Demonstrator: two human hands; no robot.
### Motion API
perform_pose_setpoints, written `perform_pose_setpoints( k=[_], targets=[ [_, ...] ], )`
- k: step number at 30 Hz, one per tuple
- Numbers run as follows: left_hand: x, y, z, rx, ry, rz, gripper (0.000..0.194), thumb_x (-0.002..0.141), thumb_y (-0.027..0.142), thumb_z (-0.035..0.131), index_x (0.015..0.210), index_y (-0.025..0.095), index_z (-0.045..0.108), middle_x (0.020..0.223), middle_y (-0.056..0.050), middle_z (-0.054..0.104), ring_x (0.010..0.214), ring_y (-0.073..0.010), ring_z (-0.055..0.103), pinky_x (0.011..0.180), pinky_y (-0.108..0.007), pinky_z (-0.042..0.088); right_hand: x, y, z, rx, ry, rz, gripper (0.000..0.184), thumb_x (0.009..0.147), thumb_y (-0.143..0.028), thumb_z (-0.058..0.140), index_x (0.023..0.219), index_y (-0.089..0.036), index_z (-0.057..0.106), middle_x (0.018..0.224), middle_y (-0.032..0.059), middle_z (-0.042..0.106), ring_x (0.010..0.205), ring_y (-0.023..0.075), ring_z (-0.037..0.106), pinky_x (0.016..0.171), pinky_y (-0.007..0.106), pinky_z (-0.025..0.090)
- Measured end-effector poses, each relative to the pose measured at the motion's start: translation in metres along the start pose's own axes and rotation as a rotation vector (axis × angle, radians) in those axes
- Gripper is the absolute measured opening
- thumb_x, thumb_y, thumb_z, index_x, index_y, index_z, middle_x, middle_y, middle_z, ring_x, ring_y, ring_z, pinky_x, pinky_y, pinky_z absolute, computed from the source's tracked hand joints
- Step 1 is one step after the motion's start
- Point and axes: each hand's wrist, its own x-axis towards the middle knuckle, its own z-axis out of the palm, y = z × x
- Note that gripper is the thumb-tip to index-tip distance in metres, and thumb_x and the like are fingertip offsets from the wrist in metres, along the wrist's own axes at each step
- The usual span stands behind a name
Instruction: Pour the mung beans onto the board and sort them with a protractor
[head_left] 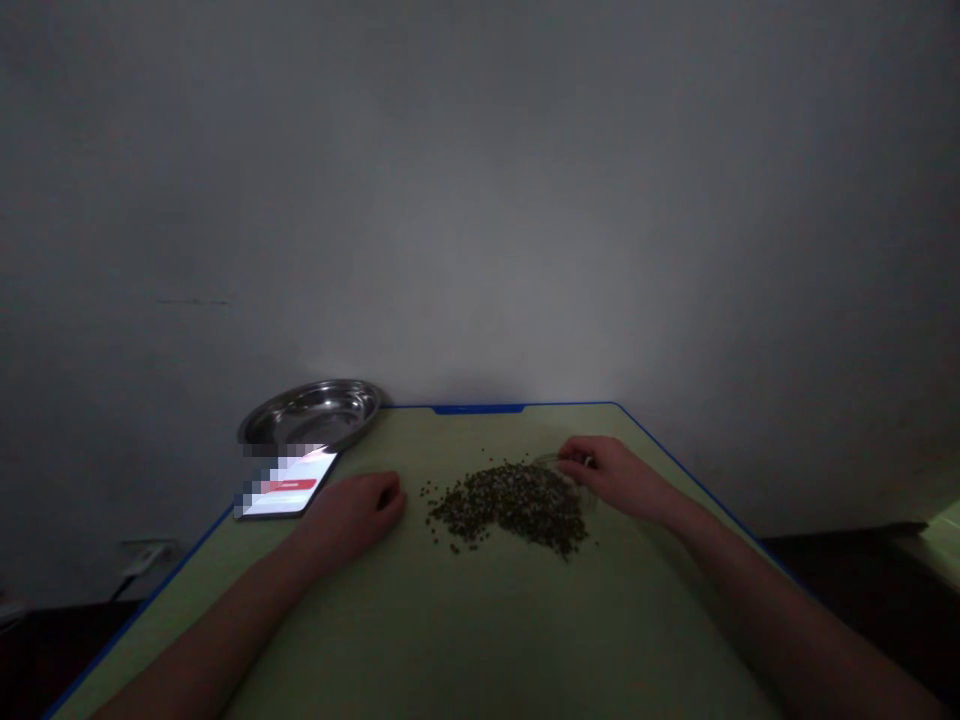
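A loose pile of small dark green and brown beans or seeds [517, 500] lies spread on the pale green table, with stray grains around its edges. At the pile's upper right, my right hand [604, 470] is closed in a pinch on a thin, pale metal tool that looks like tweezers [549, 458]. The tool's tip reaches the pile's far edge; its exact shape is blurred in the dim light. My left hand [360, 510] rests on the table left of the pile, its fingers curled in a loose fist. Nothing shows in it.
A shiny steel bowl [259, 425] stands at the table's far left, near the wall. In front of it lies a lit phone or tablet [289, 497], close to my left hand. Blue trim edges the table [480, 640]. A socket with a plug [148, 555] is on the left wall.
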Motion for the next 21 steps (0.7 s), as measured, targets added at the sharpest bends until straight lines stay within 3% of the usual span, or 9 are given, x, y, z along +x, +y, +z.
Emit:
perform_pose_setpoints(
  k=[7,11,14,18,21],
  targets=[
    [0.0,0.001,-0.001,-0.013,0.0,-0.007,0.029,0.086,0.039,0.036,0.071,0.021,0.053,0.072,-0.005,0.061,0.068,-0.0201,0.057,0.059,-0.031,0.033,0.004,0.039,-0.006,-0.007,0.006,0.153,0.017,0.091,-0.026,0.054,0.082,-0.015,0.064,0.068,0.0005,0.061,0.063,0.0141,0.056,0.06,0.027,0.043],
    [0.0,0.0,0.0,-0.019,0.012,-0.006,0.03,0.086,0.041,0.036,0.069,0.022,0.052,0.071,-0.005,0.061,0.066,-0.02,0.057,0.058,-0.031,0.033,0.004,0.052,-0.006,-0.014,-0.037,0.254,0.02,0.094,-0.032,0.057,0.102,-0.015,0.063,0.089,0.0021,0.066,0.072,0.014,0.062,0.067,0.031,0.053],
    [0.0,0.0,0.0,-0.022,0.013,-0.008,0.03,0.085,0.041,0.036,0.068,0.022,0.051,0.07,-0.004,0.06,0.065,-0.0197,0.056,0.058,-0.031,0.032,0.001,0.052,-0.005,0.004,-0.09,0.287,0.021,0.094,-0.032,0.059,0.104,-0.015,0.063,0.099,0.0039,0.066,0.079,0.0157,0.064,0.07,0.034,0.055],
    [-0.001,0.002,-0.002,-0.023,0.008,-0.004,0.029,0.086,0.039,0.036,0.068,0.021,0.05,0.07,-0.004,0.059,0.065,-0.0189,0.056,0.058,-0.031,0.032,-0.001,0.042,-0.001,0.075,-0.145,0.318,0.018,0.094,-0.032,0.058,0.093,-0.014,0.063,0.08,-0.0006,0.064,0.062,0.0107,0.06,0.058,0.026,0.052],
    [-0.002,0.004,-0.003,-0.009,0.003,-0.007,0.03,0.086,0.04,0.036,0.068,0.021,0.05,0.069,-0.004,0.059,0.064,-0.0186,0.055,0.057,-0.031,0.032,-0.002,0.034,0.004,0.166,-0.183,0.352,0.016,0.093,-0.027,0.056,0.084,-0.015,0.06,0.06,-0.0043,0.06,0.04,0.0066,0.046,0.041,0.02,0.038]
  ],
)
